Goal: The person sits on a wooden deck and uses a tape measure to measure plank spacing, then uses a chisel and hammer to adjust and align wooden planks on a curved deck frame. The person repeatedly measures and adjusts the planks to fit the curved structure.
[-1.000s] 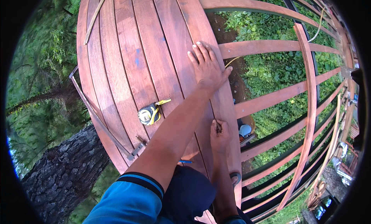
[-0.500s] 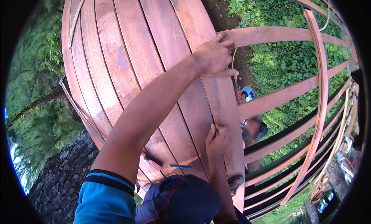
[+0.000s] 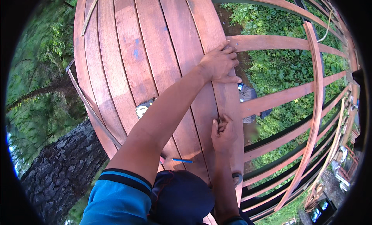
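Reddish-brown wooden planks (image 3: 149, 42) lie side by side beneath my hands. My left hand (image 3: 221, 64) rests on the outermost plank (image 3: 228, 99), its fingers stretched across the edge and the thumb apart. Nearer me, my right hand (image 3: 224, 135) sits on the same plank beside the gap, fingers curled with thumb and forefinger near each other; whatever they may hold is hidden. A blue pencil (image 3: 182, 160) lies left of my right wrist. Partly behind my left forearm is a round tape measure (image 3: 142, 108). A red-handled tool (image 3: 161, 160) shows only in part.
Bare joists (image 3: 279, 99) extend right, crossed by a long batten (image 3: 316, 77), with greenery below. A person (image 3: 248, 95) is underneath, beside the plank edge. A thin strip (image 3: 92, 13) lies far left; a hooked bar (image 3: 87, 102) runs along the edge near a trunk (image 3: 64, 159).
My left hand has flattened and its fingers have spread. My right hand's fingers have loosened a little. The tape measure has come into sight, and the person below has shifted. The view has moved slightly.
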The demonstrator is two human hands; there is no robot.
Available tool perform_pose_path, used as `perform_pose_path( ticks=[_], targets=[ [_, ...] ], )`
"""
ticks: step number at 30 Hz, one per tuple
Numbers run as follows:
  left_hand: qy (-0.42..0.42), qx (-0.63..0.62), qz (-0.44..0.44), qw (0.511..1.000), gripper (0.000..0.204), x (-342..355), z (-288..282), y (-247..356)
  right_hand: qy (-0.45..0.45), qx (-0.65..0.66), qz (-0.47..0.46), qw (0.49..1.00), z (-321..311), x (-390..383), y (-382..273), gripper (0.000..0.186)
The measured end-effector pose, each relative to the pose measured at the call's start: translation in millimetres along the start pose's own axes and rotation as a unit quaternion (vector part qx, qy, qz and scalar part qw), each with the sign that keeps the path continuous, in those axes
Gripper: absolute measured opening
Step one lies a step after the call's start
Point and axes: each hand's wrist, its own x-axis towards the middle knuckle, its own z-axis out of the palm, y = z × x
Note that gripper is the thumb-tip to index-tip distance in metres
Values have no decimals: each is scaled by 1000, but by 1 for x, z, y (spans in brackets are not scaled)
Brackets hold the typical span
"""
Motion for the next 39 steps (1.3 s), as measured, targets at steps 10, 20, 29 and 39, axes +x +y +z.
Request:
perform_pose_path(
  ticks=[10,20,29,39],
  targets=[
    [-40,45,-37,998,70,9,-8,6,-14,-52,-147,988,-15,19,4,16],
    [-65,34,-38,997,60,12,-8,6,-25,-59,-93,994,-10,15,7,20],
    [146,-48,-235,960,80,-68,-18,-66,-22,30,-71,997,-10,7,26,33],
    [159,-41,-623,765,125,-159,-110,-330,-68,40,2,997,-14,-1,27,51]
  ],
)
